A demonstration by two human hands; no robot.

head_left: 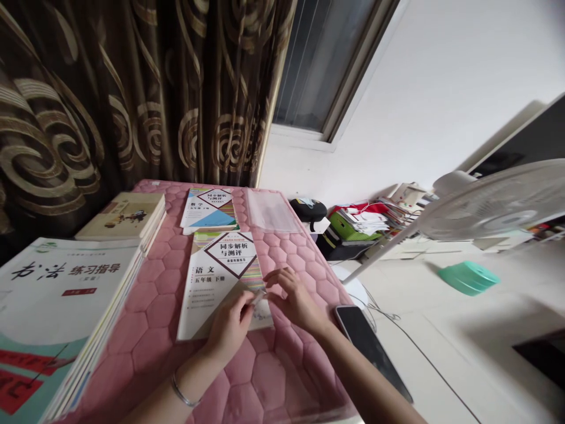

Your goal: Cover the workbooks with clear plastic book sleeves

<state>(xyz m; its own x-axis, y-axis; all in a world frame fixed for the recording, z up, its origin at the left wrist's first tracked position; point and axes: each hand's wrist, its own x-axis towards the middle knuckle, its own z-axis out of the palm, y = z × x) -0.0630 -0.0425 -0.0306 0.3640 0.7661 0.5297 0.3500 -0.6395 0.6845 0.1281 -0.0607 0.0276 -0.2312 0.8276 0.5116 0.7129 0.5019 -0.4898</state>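
A white workbook with a diamond-framed title point(220, 277) lies on the pink quilted table cover point(152, 300). Over its lower right part, my left hand point(229, 324) pinches a small whitish piece point(258, 296), too small to make out. My right hand point(293, 297) meets it from the other side, fingers bent and fingertips at the same piece. Just behind the workbook is a second one with a blue triangle point(207, 210). Clear plastic sheets or covers point(271, 211) lie at the back right of the table.
Book stacks stand at the left, a white-and-teal one point(57, 294) in front of a tan one point(121, 217). A dark phone or tablet point(371, 344) lies at the right edge. Beyond are a white fan point(494, 203), piled papers point(364, 221) and a green stool point(468, 277).
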